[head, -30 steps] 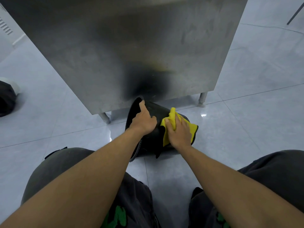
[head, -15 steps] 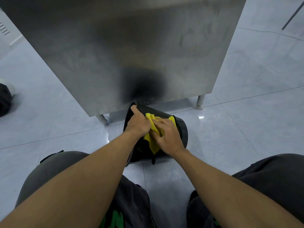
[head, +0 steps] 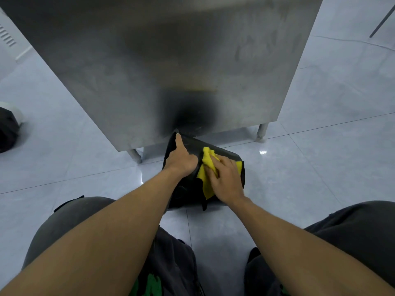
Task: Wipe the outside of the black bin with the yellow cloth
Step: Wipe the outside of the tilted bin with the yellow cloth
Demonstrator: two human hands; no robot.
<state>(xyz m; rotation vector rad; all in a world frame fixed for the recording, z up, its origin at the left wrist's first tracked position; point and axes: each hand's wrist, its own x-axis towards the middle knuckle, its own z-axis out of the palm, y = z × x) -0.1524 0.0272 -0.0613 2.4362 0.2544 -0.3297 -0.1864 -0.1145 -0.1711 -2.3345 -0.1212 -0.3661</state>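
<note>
The black bin lies tipped on the tiled floor in front of me, its top toward the steel cabinet. My left hand grips the bin's upper left rim, thumb stretched up along the edge. My right hand presses the yellow cloth flat against the bin's outer side. The cloth shows above and left of my fingers; most of its right part is hidden under the hand. The bin's lower side is hidden behind my forearms.
A large stainless steel cabinet on short legs stands right behind the bin. A dark object sits on the floor at the far left. My knees in dark trousers fill the lower corners. Glossy tiled floor lies to the right.
My right hand slid the cloth from the bin's right side toward the left hand, then back a little to the right. The left hand kept its hold on the rim.
</note>
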